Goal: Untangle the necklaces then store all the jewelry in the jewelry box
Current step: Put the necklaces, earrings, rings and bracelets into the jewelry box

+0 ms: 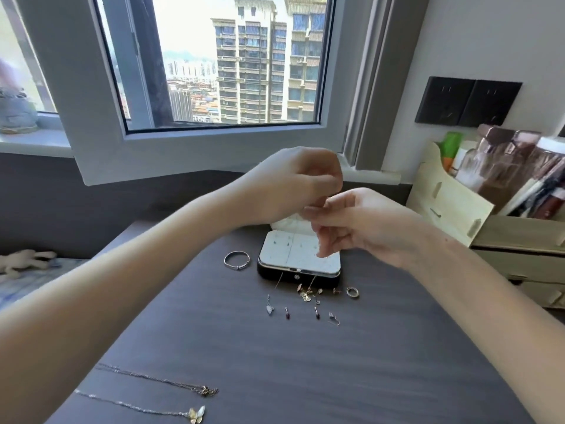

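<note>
Necklace chain pinched by both grips — left hand, right hand — over jewelry box, dark desk, window.

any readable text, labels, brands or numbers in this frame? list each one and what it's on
No text in the head view can be read.
Jars on the right: any labels are too blurred to read.
Green bottle: no legible print.
Jewelry box: the small round mark on the front clasp is too small to read.
Black wall sockets: no lettering can be made out.
</note>
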Demonstrator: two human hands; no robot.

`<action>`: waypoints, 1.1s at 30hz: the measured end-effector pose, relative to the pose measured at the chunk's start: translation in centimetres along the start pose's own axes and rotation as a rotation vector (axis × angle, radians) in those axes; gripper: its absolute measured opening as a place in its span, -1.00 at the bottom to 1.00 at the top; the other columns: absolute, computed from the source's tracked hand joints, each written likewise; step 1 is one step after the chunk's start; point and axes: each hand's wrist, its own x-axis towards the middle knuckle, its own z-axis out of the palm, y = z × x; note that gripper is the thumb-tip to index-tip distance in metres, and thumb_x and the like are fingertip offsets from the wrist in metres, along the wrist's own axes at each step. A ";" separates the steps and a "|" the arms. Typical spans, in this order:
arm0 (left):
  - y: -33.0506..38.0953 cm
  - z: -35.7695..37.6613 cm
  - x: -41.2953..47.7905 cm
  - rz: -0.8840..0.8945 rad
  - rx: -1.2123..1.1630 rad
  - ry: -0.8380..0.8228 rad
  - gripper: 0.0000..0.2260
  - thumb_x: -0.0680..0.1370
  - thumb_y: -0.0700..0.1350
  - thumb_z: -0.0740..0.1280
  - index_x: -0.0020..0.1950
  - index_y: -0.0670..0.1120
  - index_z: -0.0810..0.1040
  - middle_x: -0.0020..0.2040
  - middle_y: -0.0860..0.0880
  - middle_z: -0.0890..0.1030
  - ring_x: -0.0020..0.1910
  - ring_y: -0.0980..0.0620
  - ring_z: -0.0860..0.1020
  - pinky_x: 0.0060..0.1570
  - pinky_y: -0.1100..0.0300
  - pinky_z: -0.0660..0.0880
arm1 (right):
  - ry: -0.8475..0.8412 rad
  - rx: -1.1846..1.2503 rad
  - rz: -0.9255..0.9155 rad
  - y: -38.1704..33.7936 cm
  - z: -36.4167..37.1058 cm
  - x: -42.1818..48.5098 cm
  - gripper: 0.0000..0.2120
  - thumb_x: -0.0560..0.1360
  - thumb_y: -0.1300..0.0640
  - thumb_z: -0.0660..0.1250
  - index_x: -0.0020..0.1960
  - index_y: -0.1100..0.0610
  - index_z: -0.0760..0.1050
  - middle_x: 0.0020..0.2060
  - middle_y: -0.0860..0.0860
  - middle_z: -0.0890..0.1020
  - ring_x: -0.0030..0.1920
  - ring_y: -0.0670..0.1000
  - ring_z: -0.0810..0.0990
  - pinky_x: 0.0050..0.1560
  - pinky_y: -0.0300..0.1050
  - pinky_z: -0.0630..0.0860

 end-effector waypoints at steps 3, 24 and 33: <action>-0.8 -0.9 1.1 0.012 -0.035 0.063 -0.82 0.55 -0.09 0.23 -0.12 -0.16 0.55 -0.31 0.05 0.55 -0.24 -0.03 0.57 -0.13 0.01 0.58 | -0.010 -0.046 -0.020 -1.4 -1.2 1.2 -0.77 0.45 0.08 0.39 -0.29 0.21 0.54 -0.44 0.10 0.55 -0.40 0.03 0.54 -0.18 -0.06 0.59; -22.4 10.0 9.4 -0.233 0.588 0.201 -0.62 0.39 -0.16 0.08 0.12 -0.03 0.54 0.05 0.04 0.58 0.05 -0.06 0.43 -0.08 0.12 0.19 | 0.228 -0.293 -0.082 -3.6 -10.2 13.7 -0.79 0.53 0.07 0.33 -0.14 0.21 0.60 -0.43 0.03 0.53 -0.41 -0.06 0.51 -0.31 -0.18 0.55; -24.2 12.4 9.4 -0.132 0.624 0.423 -0.94 0.21 -0.15 0.26 -0.35 -0.04 0.47 -0.37 0.04 0.46 -0.33 -0.05 0.42 -0.26 0.12 0.01 | 0.229 -0.260 -0.101 -2.6 -10.4 18.8 -0.79 0.53 0.08 0.34 -0.12 0.22 0.60 -0.43 0.02 0.51 -0.40 -0.06 0.49 -0.27 -0.17 0.57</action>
